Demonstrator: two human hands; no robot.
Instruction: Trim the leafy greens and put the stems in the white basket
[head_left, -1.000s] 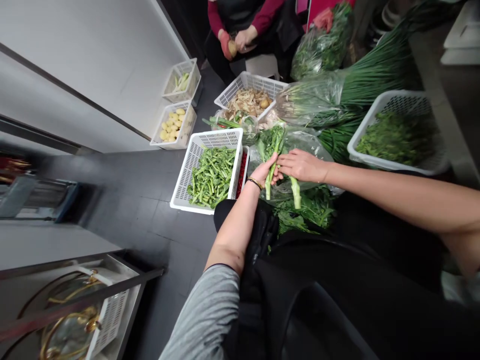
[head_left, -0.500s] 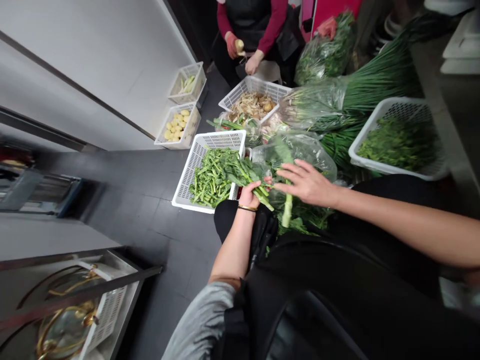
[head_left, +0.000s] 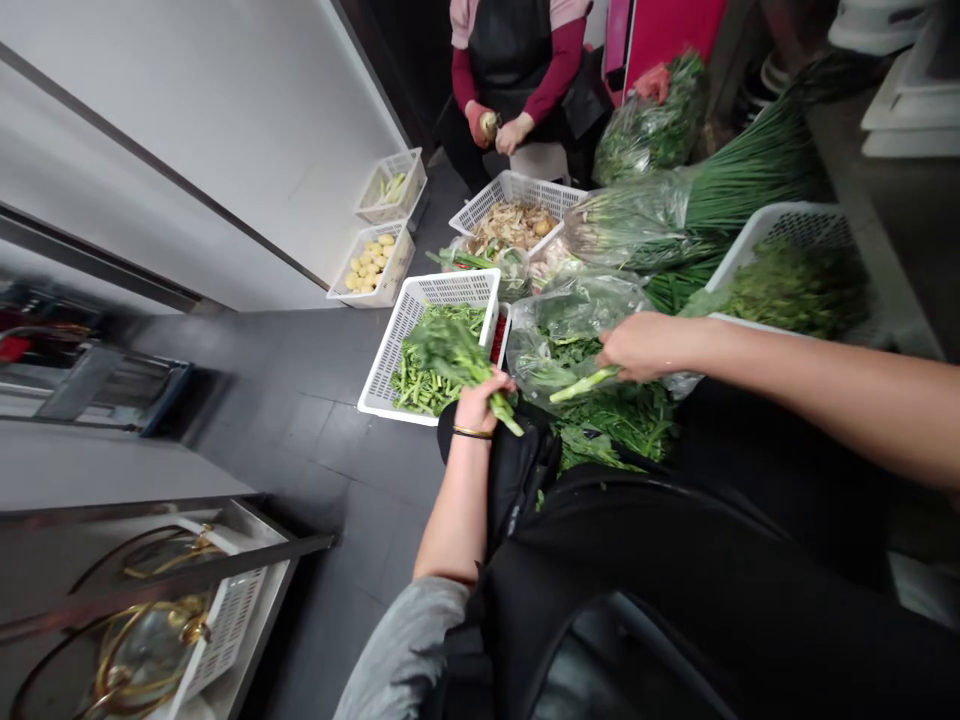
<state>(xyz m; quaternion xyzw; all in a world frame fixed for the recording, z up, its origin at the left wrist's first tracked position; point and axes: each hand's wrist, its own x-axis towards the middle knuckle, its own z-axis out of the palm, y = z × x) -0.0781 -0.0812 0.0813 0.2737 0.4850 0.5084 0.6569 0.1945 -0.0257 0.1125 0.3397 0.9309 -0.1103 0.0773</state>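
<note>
My left hand [head_left: 480, 402], with a thin bracelet at the wrist, is closed round a leafy green stalk [head_left: 454, 352] held over the near edge of a white basket [head_left: 388, 350] full of cut green stems. My right hand [head_left: 643, 345] is closed on a second pale green stalk [head_left: 581, 385], just above a clear plastic bag of leafy greens [head_left: 570, 320]. More loose green leaves [head_left: 626, 420] lie below it, by my dark-clothed lap.
A seated person in red sleeves [head_left: 517, 75] peels something over a basket of peelings [head_left: 517, 215]. Two small baskets [head_left: 375, 262] stand by the white wall. Bagged scallions [head_left: 697, 190] and a basket of greens [head_left: 787, 280] sit at right. A metal rack [head_left: 157, 600] is lower left.
My left hand carried its stalk leftward over the basket of stems. My right hand moved right, closed on another stalk and drew it out near the bag. The view shifted slightly.
</note>
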